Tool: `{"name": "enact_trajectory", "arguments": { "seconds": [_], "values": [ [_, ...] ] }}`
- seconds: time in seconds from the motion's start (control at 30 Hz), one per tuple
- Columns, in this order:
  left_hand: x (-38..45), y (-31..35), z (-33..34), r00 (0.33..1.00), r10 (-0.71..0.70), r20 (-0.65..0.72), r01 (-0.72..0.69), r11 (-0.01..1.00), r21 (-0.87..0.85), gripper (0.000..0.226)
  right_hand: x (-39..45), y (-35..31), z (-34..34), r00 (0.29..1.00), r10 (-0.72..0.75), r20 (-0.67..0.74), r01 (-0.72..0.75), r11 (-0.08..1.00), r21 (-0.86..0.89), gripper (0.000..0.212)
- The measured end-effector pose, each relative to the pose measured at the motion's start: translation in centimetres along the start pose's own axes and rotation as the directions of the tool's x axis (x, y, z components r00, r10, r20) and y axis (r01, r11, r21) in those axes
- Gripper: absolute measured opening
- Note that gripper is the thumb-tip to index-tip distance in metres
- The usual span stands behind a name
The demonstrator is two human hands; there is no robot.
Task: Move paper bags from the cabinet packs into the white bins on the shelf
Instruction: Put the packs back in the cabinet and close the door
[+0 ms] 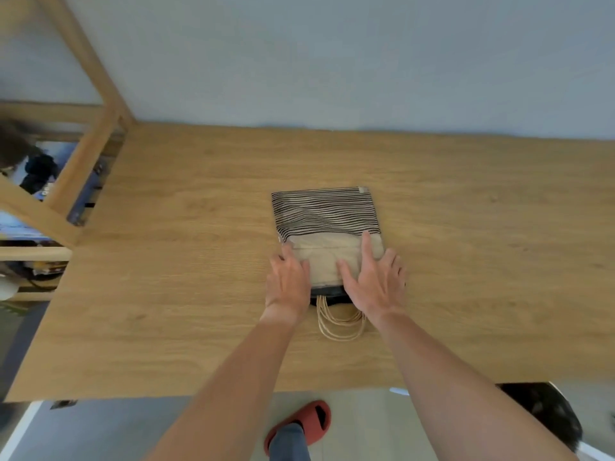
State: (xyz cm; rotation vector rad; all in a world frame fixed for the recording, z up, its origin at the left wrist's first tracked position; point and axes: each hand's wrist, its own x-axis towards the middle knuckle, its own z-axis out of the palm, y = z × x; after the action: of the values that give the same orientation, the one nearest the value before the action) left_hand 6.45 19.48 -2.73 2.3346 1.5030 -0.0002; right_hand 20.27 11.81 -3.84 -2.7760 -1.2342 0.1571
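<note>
A pack of flat paper bags (324,211) lies in clear wrap on the wooden tabletop (186,261). Its far half shows black and cream stripes, its near half is plain tan, and twisted paper handles (339,322) stick out toward me. My left hand (289,282) rests on the pack's near left corner with fingers spread. My right hand (374,279) lies flat on the near right part, index finger stretched toward the stripes. Neither hand has closed around the pack. No white bins are in view.
A wooden shelf frame (100,104) stands at the table's left end, with dark and blue items behind it. A pale wall runs along the table's far edge. Below the near edge are my foot in a red slipper (307,424) and a dark object (545,414).
</note>
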Motion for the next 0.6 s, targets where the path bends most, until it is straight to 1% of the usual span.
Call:
{"name": "enact_trajectory", "arguments": {
  "seconds": [0.07, 0.1, 0.2, 0.3, 0.4, 0.47, 0.53, 0.6],
  "values": [
    [-1.0, -0.3, -0.6, 0.999, -0.047, 0.001, 0.047, 0.997, -0.063, 0.045, -1.1, -0.4, 0.0, 1.000, 0.015, -0.002, -0.015, 1.000, 0.006, 0.080],
    [-1.6, -0.6, -0.7, 0.998, -0.061, 0.007, 0.062, 0.996, -0.068, 0.046, -1.9, -0.6, 0.1, 1.000, 0.023, -0.009, -0.023, 1.000, 0.003, 0.080],
    [-3.8, -2.1, -0.7, 0.997, -0.075, -0.032, 0.075, 0.997, -0.027, 0.052, -4.7, -1.1, 0.6, 0.999, 0.036, -0.028, -0.037, 0.999, -0.031, 0.076],
    [-7.0, -3.8, -0.2, 0.996, -0.035, -0.087, 0.043, 0.995, 0.092, 0.058, -8.4, -1.8, 1.3, 0.998, 0.030, -0.050, -0.033, 0.998, -0.047, 0.075],
    [-10.6, -5.8, 0.4, 0.996, 0.010, -0.085, 0.012, 0.966, 0.257, 0.061, -12.5, -2.7, 2.1, 0.997, 0.019, -0.073, -0.023, 0.999, -0.049, 0.074],
    [-12.8, -7.3, 0.8, 0.995, 0.020, -0.094, 0.010, 0.951, 0.309, 0.063, -15.1, -3.3, 2.4, 0.996, 0.018, -0.082, -0.022, 0.999, -0.045, 0.073],
    [-15.6, -8.9, 0.9, 0.996, 0.017, -0.092, 0.010, 0.957, 0.289, 0.062, -18.0, -4.0, 2.7, 0.994, 0.017, -0.105, -0.020, 0.999, -0.031, 0.073],
    [-18.0, -10.7, 1.6, 0.993, 0.003, -0.116, 0.021, 0.977, 0.212, 0.062, -20.8, -4.8, 2.9, 0.993, 0.026, -0.112, -0.027, 1.000, -0.003, 0.072]
  ]
}}
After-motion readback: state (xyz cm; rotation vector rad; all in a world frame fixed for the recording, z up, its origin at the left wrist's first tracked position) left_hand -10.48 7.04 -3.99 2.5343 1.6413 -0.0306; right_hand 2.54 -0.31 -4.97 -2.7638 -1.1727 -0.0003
